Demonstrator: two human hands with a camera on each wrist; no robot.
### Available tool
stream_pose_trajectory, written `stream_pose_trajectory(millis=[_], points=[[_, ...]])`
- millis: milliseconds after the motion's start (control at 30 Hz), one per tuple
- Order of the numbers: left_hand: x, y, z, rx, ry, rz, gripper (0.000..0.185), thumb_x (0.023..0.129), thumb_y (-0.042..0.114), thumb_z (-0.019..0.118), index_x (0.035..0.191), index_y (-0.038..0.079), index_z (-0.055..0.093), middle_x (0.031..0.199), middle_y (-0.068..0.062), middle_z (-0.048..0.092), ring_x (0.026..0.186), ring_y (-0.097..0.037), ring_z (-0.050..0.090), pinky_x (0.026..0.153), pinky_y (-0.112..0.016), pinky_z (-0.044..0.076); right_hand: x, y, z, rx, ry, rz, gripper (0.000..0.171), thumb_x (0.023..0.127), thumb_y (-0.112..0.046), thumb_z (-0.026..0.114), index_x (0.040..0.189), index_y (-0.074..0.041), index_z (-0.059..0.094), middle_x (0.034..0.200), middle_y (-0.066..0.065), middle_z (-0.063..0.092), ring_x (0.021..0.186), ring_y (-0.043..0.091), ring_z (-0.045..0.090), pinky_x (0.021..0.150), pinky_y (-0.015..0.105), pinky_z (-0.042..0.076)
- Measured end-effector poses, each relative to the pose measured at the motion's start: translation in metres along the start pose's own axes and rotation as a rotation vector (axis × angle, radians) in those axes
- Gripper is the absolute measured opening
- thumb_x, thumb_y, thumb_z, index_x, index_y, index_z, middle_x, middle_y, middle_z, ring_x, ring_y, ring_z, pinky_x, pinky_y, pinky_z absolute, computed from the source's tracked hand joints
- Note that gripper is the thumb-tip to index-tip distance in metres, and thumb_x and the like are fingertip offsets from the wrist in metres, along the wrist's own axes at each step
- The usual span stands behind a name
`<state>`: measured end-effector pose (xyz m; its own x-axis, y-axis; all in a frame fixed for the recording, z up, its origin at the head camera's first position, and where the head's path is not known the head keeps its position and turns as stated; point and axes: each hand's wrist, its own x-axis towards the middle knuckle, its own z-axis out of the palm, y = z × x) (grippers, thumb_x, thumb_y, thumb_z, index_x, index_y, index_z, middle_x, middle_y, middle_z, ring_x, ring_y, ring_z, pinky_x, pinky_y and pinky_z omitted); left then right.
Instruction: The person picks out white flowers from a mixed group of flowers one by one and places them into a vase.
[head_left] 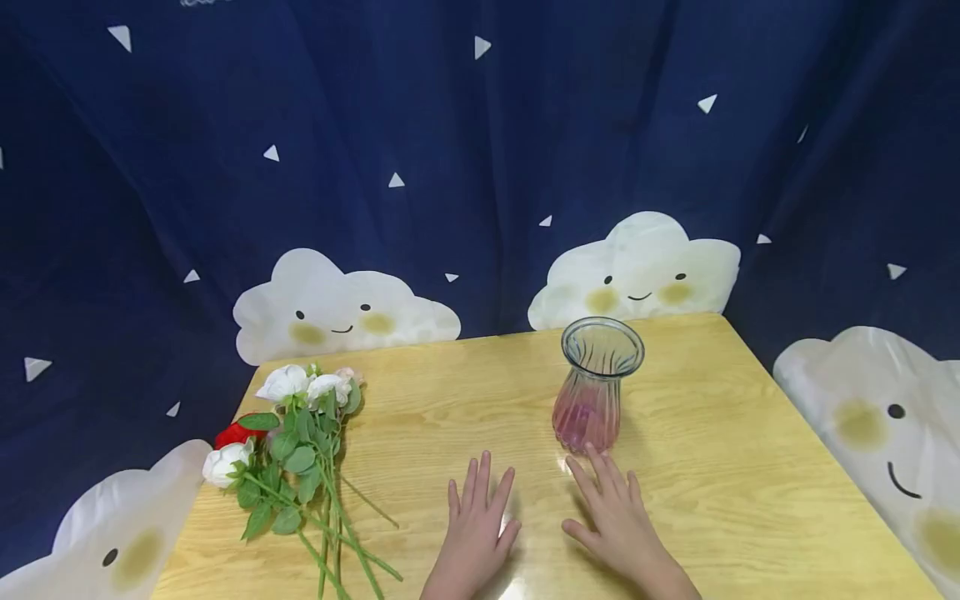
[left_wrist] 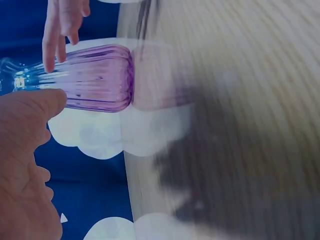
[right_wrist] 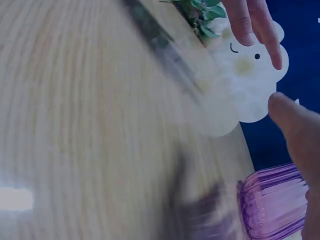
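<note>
Just ahead of the right hand [head_left: 618,521], fingertips almost at its base, a ribbed glass vase [head_left: 595,387] is seen standing upright on the wooden table [head_left: 750,467]; whether the fingers touch it cannot be told. That hand is laid flat, fingers straight and slightly spread, holding nothing. Beside it the left hand [head_left: 476,525] is likewise pressed palm-down, fingers spread, nothing gripped. Well off to the left of the left hand, a bunch of flowers [head_left: 296,442] is lying on the tabletop, white blooms and one red away from the person, green stems trailing back. The vase is judged rigid, smooth and breakable, likely to slip under a loose grasp and to tip if knocked at its flared rim; the narrow waist under the rim, or the ribbed lower body, is judged the safest hold. The flowers are judged light, best lifted by the stems.
</note>
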<state>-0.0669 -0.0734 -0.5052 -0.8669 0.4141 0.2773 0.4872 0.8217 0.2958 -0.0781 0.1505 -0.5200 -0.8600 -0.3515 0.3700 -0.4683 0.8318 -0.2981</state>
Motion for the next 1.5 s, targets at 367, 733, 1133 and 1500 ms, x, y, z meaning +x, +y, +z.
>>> stream_pose_trajectory(millis=[367,733,1133,1500], points=[[0.049,0.000,0.009,-0.362,0.003,-0.033,0.062,0.091,0.028,0.049,0.141,0.005,0.020,0.143,-0.023,0.011,0.126,-0.042,0.023,0.091,-0.059,0.030,0.025,0.030,-0.026,0.338,0.105,0.141,0.097,0.066,-0.020,0.077,0.140,0.000,0.018,0.138,0.032,0.016,0.119,0.054,0.020,0.082,0.072,0.021],[0.128,0.000,0.024,-0.748,0.061,-0.127,0.076,0.082,0.028,0.064,0.141,0.007,0.020,0.143,-0.015,0.021,0.128,-0.031,0.025,0.099,-0.047,0.027,0.081,0.074,-0.041,0.723,0.152,0.304,0.100,0.067,-0.007,0.076,0.142,-0.002,0.009,0.138,0.031,0.015,0.123,0.047,0.019,0.093,0.065,0.016],[0.162,0.018,0.048,-0.977,0.038,-0.212,0.084,0.075,0.022,0.072,0.141,0.010,0.021,0.140,-0.012,0.026,0.127,-0.029,0.026,0.101,-0.047,0.024,0.115,0.084,-0.043,0.902,0.122,0.173,0.089,0.065,0.009,0.071,0.136,0.009,0.016,0.130,0.033,0.034,0.119,0.046,0.032,0.098,0.055,0.022],[0.170,0.025,0.050,-0.999,0.100,-0.144,0.075,0.072,0.016,0.074,0.135,0.015,0.034,0.125,-0.005,0.040,0.113,-0.020,0.040,0.092,-0.033,0.037,0.117,0.084,-0.051,0.917,0.078,0.167,0.081,0.067,0.006,0.071,0.134,0.006,0.026,0.123,0.031,0.043,0.114,0.045,0.038,0.097,0.057,0.022]])
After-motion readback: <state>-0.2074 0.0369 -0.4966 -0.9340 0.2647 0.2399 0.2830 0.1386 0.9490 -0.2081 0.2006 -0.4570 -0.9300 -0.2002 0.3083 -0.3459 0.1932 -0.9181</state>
